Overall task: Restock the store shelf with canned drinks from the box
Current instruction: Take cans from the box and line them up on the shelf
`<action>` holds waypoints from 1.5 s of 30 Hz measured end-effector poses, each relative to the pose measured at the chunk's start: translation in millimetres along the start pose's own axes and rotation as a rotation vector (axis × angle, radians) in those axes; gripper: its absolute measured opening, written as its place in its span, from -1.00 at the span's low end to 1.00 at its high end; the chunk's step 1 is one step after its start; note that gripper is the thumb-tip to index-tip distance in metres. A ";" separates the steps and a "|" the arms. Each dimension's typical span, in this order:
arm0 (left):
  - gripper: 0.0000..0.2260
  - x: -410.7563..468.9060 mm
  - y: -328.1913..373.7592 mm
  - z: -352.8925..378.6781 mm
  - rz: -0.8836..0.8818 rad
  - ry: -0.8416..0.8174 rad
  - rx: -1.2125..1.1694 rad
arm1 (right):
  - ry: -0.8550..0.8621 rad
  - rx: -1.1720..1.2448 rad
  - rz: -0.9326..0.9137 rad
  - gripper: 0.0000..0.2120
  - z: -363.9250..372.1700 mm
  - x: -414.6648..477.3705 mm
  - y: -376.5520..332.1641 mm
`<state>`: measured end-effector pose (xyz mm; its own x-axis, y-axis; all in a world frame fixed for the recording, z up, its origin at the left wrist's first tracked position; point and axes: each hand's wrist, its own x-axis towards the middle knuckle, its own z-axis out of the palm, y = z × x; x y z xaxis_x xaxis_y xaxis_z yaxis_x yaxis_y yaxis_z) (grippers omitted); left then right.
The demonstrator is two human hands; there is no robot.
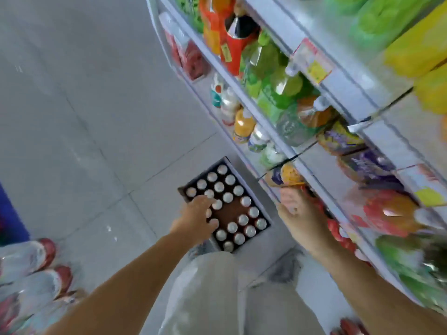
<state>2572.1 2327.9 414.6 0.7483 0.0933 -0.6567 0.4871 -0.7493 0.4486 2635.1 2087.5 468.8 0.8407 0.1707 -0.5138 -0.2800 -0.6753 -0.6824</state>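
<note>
A dark cardboard box (263,215) lies on the floor beside the shelf, holding several silver-topped cans (238,190) with a bare gap in its middle. My left hand (197,217) hovers over the box's left side, fingers spread above the can tops and holding nothing. My right hand (298,211) is at the front edge of a low shelf (348,223), next to a row of red cans (338,232). Motion blur hides whether its fingers hold a can.
The shelf unit (338,83) runs up the right side, stocked with green, orange and yellow bottles and snack bags. Wrapped bottles with red caps (36,269) lie at the lower left. My light trousers (212,293) fill the bottom centre, over grey floor tiles.
</note>
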 end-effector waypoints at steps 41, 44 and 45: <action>-0.34 239.5 -177.2 235.7 0.016 0.103 -0.259 | -0.097 -0.324 -0.167 -0.34 256.1 235.4 255.6; -0.32 196.8 -134.9 179.9 0.052 0.111 -0.259 | -0.046 -0.200 -0.139 -0.41 212.2 197.2 205.6; -0.32 182.4 -118.0 159.2 0.085 0.119 -0.256 | -0.020 -0.169 -0.129 -0.42 196.6 183.4 185.6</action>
<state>2579.4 2329.0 145.3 0.8316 0.1247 -0.5412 0.5066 -0.5697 0.6471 2646.2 2134.6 145.7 0.8546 0.2769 -0.4393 -0.0874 -0.7571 -0.6474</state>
